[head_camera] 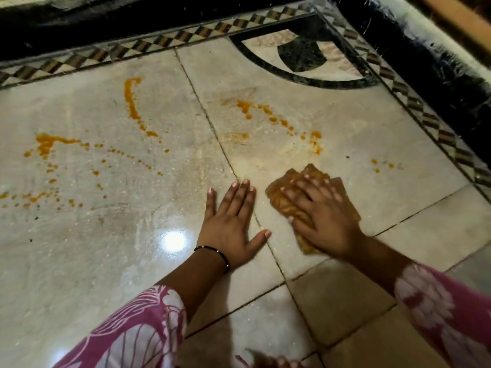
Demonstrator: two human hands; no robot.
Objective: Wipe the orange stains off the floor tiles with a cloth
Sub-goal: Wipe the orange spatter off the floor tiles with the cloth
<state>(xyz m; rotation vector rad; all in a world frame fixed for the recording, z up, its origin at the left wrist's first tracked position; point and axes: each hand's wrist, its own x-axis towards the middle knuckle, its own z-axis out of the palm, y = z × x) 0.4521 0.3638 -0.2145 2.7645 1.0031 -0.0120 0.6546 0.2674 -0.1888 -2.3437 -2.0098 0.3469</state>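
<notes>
Orange stains (46,146) mark the far-left part of the pale stone floor tiles (79,261): a thick blot with a tail, a dotted trail running right from it, and a curved streak (132,102) farther off. The tile surface is glossy and mottled, with a bright lamp reflection (174,241) near the left hand (231,224). That hand lies flat, fingers straight and spread, palm on the tile beside a dark joint line; it holds nothing, and I judge it is there to prop the person's weight while leaning in. A thin dark bracelet (212,252) circles its wrist above a pink patterned sleeve (138,330).

Just right of the joint, the right hand (321,221) presses down on the cloth (285,201), fingers spread over it rather than curled round. It is a brownish-orange cloth, crumpled and folded, flat against the tile. Beyond it lies a second dotted line of stains (268,112), with faint smeared patches nearby, and a few small spots (377,166) to the right. A chequered border (414,102) and a curved dark inlay (300,57) frame the far side.
</notes>
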